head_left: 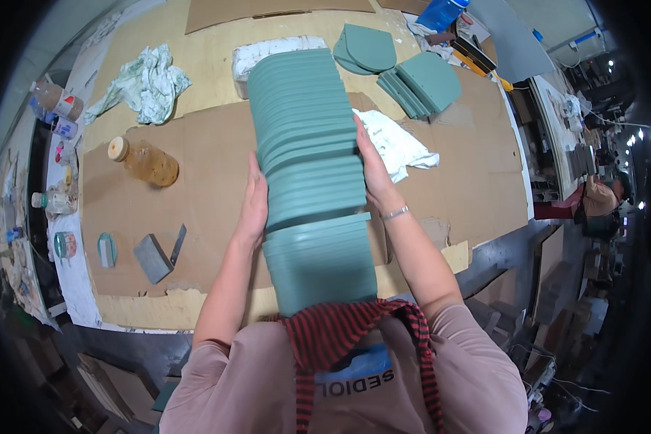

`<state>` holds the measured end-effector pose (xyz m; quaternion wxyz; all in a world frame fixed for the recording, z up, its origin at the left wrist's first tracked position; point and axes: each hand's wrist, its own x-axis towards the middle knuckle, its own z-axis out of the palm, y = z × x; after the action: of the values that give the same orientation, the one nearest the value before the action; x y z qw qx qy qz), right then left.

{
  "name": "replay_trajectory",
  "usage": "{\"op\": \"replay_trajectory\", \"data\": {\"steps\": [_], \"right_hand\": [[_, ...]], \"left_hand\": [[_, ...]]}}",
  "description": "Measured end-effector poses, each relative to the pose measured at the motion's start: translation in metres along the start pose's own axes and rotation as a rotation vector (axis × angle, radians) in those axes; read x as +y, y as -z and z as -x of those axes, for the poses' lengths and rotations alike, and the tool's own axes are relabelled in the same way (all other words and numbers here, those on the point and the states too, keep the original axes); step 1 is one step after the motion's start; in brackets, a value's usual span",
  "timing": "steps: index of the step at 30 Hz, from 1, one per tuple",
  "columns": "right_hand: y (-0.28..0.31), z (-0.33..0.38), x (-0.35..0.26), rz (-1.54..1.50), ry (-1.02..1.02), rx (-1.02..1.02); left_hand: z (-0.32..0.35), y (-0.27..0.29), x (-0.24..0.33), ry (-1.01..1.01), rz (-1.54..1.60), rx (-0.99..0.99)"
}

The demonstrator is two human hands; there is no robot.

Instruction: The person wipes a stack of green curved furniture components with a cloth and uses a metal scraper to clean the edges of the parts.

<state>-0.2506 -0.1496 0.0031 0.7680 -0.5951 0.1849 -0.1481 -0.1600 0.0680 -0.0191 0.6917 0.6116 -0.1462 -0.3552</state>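
Left: bottle (pixel 152 163), grey block (pixel 153 258), well apart from stack. Left hand (pixel 253 206): fingers straight, uncurled, flat on stack's left side. Centre: green panel stack (pixel 304 137) over desk (pixel 145 311), near end at striped apron (pixel 333 336); gaps show, so press evenly inward. Right hand (pixel 372 163): fingers extended along right side; match left pressure. White cloth (pixel 401 148) just beyond; avoid snagging.

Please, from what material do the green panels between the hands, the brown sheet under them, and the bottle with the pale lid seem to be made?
Green panels: perhaps painted board or plastic; their smooth, satin surface hides what is underneath. Brown sheet: probably cardboard, matt, with ragged, torn edges. Bottle: plastic or glass, glossy; its amber-looking body seems see-through.
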Motion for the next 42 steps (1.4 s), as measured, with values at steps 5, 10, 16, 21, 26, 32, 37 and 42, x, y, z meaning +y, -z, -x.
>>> {"op": "replay_trajectory", "data": {"steps": [5, 10, 16, 21, 26, 32, 37, 42], "right_hand": [[-0.004, -0.002, -0.001, -0.028, 0.016, 0.003], [0.001, -0.021, 0.008, 0.081, -0.015, 0.062], [0.017, 0.036, 0.014, -0.047, -0.012, 0.119], [0.017, 0.126, 0.018, 0.238, 0.105, -0.050], [-0.011, 0.109, 0.028, -0.227, -0.167, -0.045], [-0.003, 0.106, 0.037, -0.264, -0.201, -0.050], [-0.001, 0.100, 0.032, -0.244, -0.181, -0.044], [-0.018, 0.063, -0.011, -0.019, 0.013, 0.097]], "left_hand": [[-0.016, 0.007, -0.013, -0.061, -0.088, 0.030], [-0.023, 0.012, -0.015, -0.131, -0.114, 0.036], [0.037, 0.033, -0.038, -0.072, 0.079, 0.020], [0.128, 0.017, -0.055, -0.212, -0.071, -0.084], [0.101, -0.007, -0.059, -0.124, -0.112, 0.061], [0.096, -0.009, -0.058, -0.101, -0.119, 0.066], [0.091, -0.021, -0.025, -0.044, -0.001, 0.090], [0.043, 0.022, -0.013, 0.323, 1.021, -0.082]]}}
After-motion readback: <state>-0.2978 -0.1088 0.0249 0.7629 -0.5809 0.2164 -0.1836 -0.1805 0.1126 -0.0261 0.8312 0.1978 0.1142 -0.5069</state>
